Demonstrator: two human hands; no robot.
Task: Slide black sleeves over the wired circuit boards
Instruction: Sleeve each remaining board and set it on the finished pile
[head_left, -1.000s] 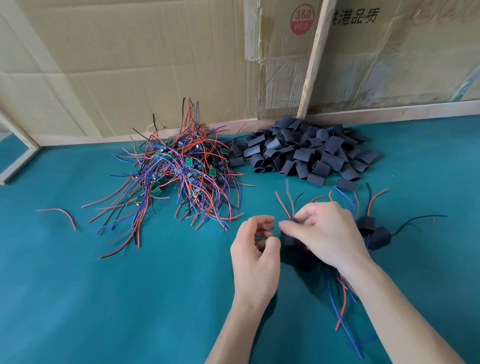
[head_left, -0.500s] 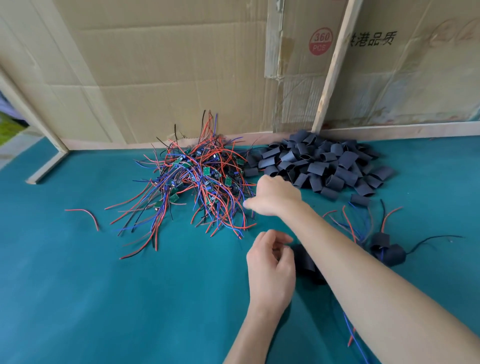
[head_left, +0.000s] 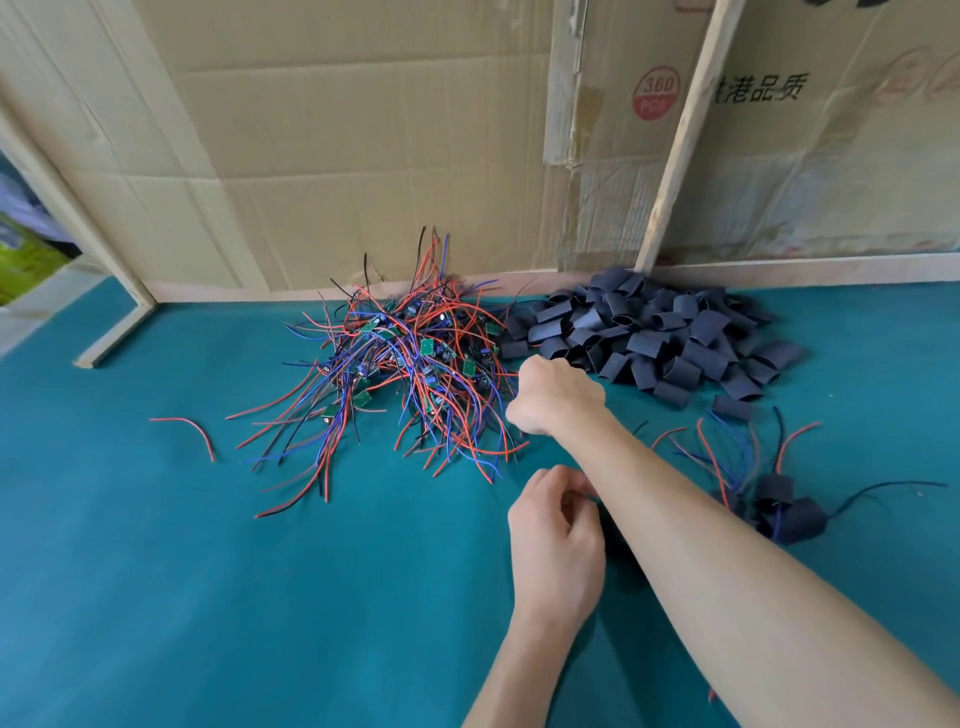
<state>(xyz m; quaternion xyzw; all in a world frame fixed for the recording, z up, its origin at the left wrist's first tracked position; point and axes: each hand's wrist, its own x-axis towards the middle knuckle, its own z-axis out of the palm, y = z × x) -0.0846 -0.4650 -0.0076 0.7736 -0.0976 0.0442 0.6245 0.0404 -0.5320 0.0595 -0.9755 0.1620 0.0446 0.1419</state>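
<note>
Right hand (head_left: 558, 397) at wired circuit boards (head_left: 415, 364), fingers hidden, grip indeterminable; left hand (head_left: 556, 535) curled, contents obscured by forearm.

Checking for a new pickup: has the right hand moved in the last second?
Yes. The right hand left the left hand, reaching to the tangled wired-board pile.

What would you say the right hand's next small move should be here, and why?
Probably pinching one board's wires from the tangled pile of wired boards: the right hand is at its edge, while the left hand waits nearer.
</note>
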